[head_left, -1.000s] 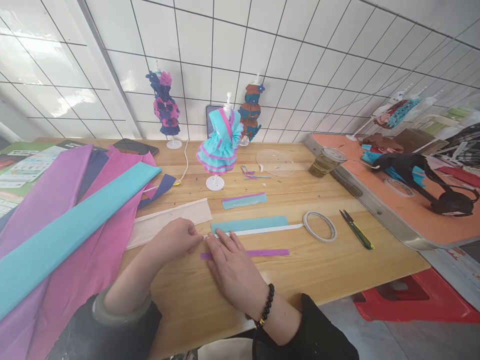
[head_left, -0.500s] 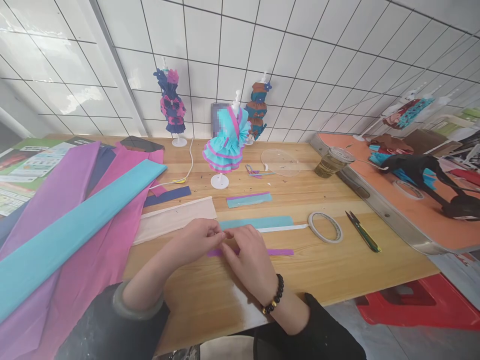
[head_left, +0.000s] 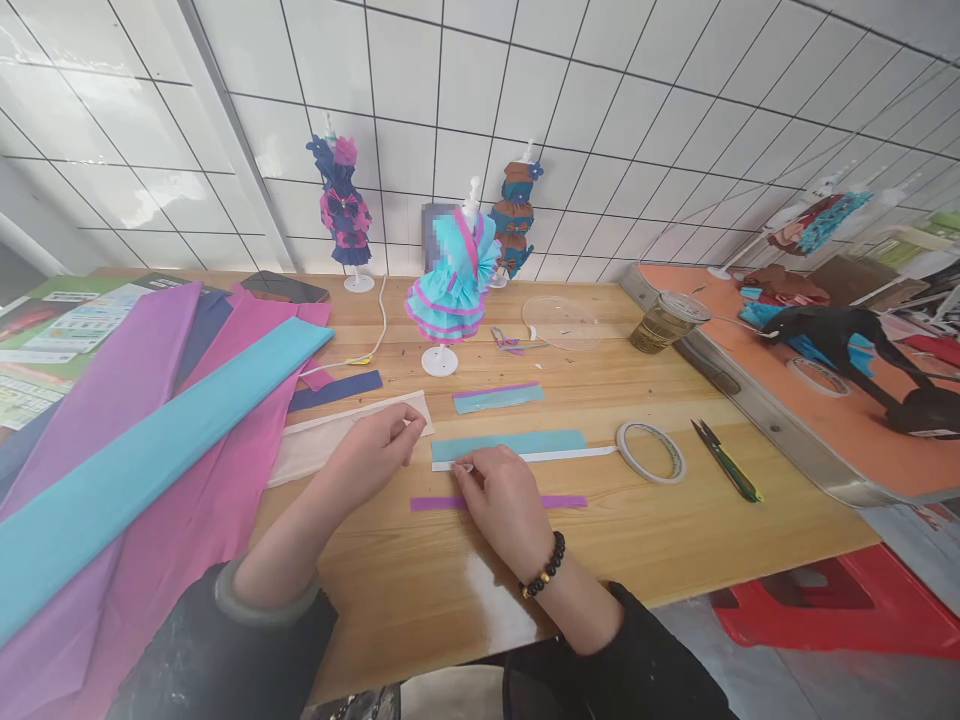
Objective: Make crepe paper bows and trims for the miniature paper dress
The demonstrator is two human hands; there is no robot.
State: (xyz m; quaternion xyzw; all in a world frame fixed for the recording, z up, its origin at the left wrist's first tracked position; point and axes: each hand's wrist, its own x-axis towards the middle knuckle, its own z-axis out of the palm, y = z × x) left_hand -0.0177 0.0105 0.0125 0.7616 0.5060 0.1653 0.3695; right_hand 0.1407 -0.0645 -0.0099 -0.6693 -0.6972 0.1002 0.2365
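Fingertips of the right hand (head_left: 504, 500) press down on the near left end of a white tape strip (head_left: 540, 457) that runs along the near edge of a teal paper strip (head_left: 510, 444); the fingers are curled and bunched, pinning rather than gripping, so the hand holds nothing off the table. The left hand (head_left: 373, 452) sits just left of the teal strip's end, thumb and forefinger pinched together over a pale cream strip (head_left: 330, 440); whether anything thin lies between them is too small to tell.

Half a second ago both hands met at the strip's left end, fingertips touching; now the left has drawn away up and leftward while the right stays on the tape, which I judge to mean the tape end is seated or a backing is being peeled.

Same head view, further out: the tape leads right to a tape roll (head_left: 651, 452), with green snips (head_left: 726, 461) just beside it; a purple strip (head_left: 562, 501) lies near the right wrist; a second teal-and-purple piece (head_left: 498, 397) lies beyond; a small mannequin in a teal dress (head_left: 453, 285) stands behind; long crepe sheets (head_left: 142, 450) cover the table's left.
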